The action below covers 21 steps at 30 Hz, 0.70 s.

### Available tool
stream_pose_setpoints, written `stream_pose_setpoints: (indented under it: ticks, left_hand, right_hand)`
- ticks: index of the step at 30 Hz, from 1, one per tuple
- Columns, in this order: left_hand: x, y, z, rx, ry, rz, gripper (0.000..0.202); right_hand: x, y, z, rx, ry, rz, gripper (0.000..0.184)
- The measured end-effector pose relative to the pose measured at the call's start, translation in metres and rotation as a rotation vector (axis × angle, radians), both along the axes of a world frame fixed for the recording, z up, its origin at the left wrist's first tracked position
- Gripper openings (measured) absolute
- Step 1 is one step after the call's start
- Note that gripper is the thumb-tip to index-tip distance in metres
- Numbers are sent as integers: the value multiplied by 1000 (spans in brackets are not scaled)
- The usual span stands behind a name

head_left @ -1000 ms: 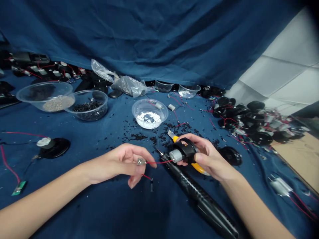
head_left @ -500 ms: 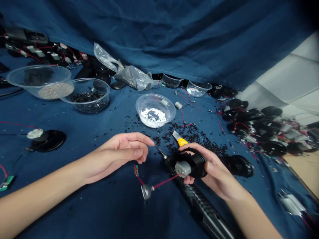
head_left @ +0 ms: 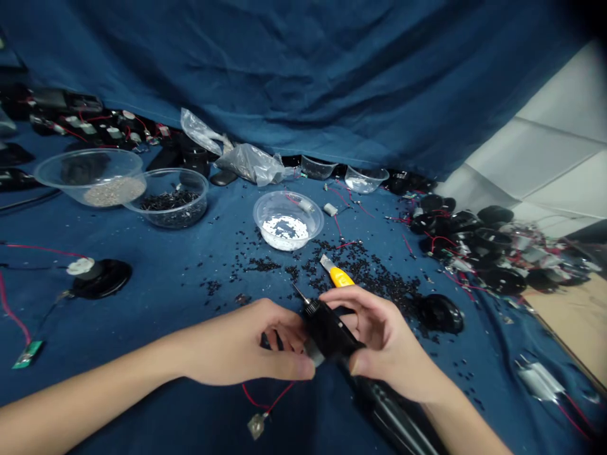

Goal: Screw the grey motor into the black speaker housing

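My left hand (head_left: 251,344) is closed around a small black part with a grey motor (head_left: 313,354), which is mostly hidden by my fingers. A red wire (head_left: 265,399) hangs from it down to a small metal piece (head_left: 256,424) on the blue cloth. My right hand (head_left: 386,341) is wrapped around the front of a black electric screwdriver (head_left: 332,328), whose tip points up and left, past my left hand's fingertips. The two hands touch around the motor. Just beyond my right fingers a yellow utility knife (head_left: 339,275) lies on the cloth.
A clear bowl of white bits (head_left: 270,212) stands beyond the hands, among scattered black bits (head_left: 370,268). Two larger bowls (head_left: 142,196) stand at the left. A black disc (head_left: 102,278) lies left, a round black part (head_left: 439,313) right, and a heap of wired black parts (head_left: 478,237) far right.
My left hand, which had let go of the wire end, has closed on the motor part. My right hand has shifted onto the screwdriver. The metal piece now dangles lower.
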State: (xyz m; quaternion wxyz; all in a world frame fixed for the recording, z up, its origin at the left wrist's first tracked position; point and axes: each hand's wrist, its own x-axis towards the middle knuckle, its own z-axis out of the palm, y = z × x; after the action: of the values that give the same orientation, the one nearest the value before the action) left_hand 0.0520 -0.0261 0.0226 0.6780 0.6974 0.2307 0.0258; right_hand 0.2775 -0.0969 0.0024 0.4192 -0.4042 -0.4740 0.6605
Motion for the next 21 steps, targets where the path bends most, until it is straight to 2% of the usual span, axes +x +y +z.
stream_pose_setpoints:
  ticks: [3,6,10,14,18,21]
  left_hand:
    - [12,-10,3,-30,-16,95,13]
    - [14,-16,4,-83,-68,165,12]
    - [2,-18,11,-80,-99,209,10]
    - [-9,-21,19,-61,-111,231,6]
    - [-9,-26,21,-216,-184,214,15]
    - [-5,-30,22,-283,-226,203,25]
  right_hand:
    - [-1,-5,4,63,-103,-17,68]
    - [0,-7,8,178,-191,-36,71]
    - [1,-8,14,257,-113,-2,71]
    - [-1,-12,19,306,-38,8,61]
    - [0,-15,22,338,-20,-37,43]
    - [1,-17,24,383,-30,-81,36]
